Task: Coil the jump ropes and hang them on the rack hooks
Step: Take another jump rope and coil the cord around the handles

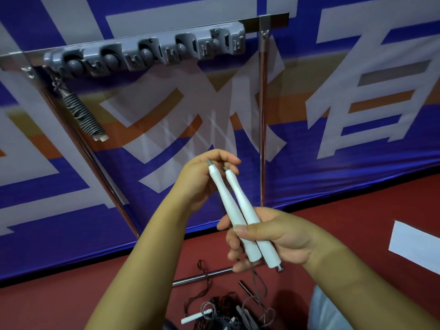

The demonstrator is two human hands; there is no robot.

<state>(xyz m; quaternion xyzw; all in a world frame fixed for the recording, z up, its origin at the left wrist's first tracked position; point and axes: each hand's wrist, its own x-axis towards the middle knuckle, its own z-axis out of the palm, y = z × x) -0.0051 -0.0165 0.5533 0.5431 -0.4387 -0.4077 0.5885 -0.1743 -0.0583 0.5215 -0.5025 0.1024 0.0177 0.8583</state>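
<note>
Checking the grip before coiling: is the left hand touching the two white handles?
Touching. The head view shows the left hand pinching the top ends of the white handles.

Handles [240, 219] in my grip: plain white. Rack [145, 52], upper left: grey, with a grey coiled rope [84, 114]. Banner [333, 115] behind: blue with pale grey characters and an orange band. Floor [95, 301]: dark red.

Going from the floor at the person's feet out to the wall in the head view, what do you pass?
Tangled ropes on the floor → right hand → white handles → left hand → coiled rope hanging → grey hook rack.
</note>
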